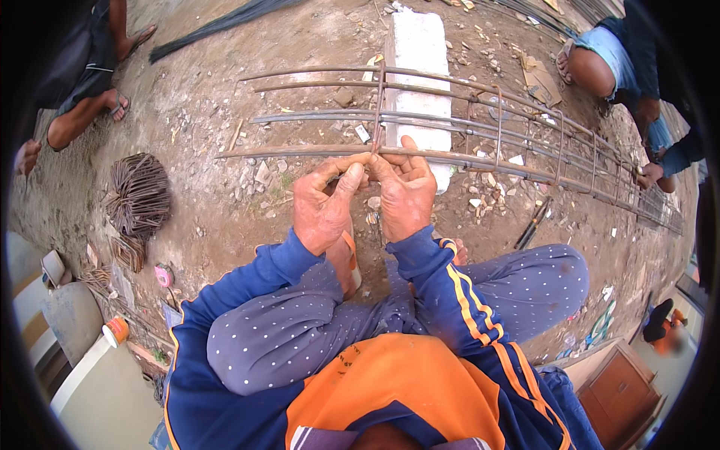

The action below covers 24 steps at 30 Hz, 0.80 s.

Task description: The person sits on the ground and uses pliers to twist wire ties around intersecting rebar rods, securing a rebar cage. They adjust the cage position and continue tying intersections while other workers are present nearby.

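Long steel reinforcing bars [315, 151] run from left to right in front of me, joined by square wire stirrups [499, 127] into a cage. Under its left part lies a white block [415, 41]. My left hand [326, 204] is closed, thumb and forefinger pinched at the nearest bar beside the leftmost stirrup [379, 101]. My right hand [406, 196] meets it there, thumb and forefinger pinched together, other fingers curled against the bar. Whatever is between the fingertips is too small to make out. A tool with dark handles [533, 223] lies on the ground to the right.
At the left lie a bundle of bent stirrups [139, 193] and a pink reel [164, 275]. One person [79, 97] is at the far left; another [652, 112] crouches by the cage's right end, a hand near it. Rubble and dark rods [217, 28] lie on the dirt.
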{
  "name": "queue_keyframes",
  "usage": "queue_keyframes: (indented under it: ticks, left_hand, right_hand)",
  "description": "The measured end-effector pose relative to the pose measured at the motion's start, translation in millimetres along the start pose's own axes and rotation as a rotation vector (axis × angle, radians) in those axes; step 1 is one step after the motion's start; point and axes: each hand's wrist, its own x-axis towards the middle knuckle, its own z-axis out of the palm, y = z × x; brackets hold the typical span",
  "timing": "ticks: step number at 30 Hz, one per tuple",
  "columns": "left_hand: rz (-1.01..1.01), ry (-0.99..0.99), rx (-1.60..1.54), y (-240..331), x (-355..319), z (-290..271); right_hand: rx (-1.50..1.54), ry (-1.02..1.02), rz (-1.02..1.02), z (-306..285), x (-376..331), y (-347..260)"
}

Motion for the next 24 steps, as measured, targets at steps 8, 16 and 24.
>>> queue_keyframes:
  ticks: [8,16,24]
  left_hand:
    - [-0.554,0.047,-0.870,-65.7,12.6,-11.1]
    - [-0.608,0.084,-0.893,-41.2,34.3,-15.9]
    - [-0.479,-0.220,-0.342,2.4,29.1,-45.1]
  right_hand:
    - [-0.129,0.009,0.004,2.1,0.3,0.4]
    - [-0.174,0.026,0.006,2.9,0.0,0.8]
    - [-0.184,0.036,0.025,1.4,-0.7,0.4]
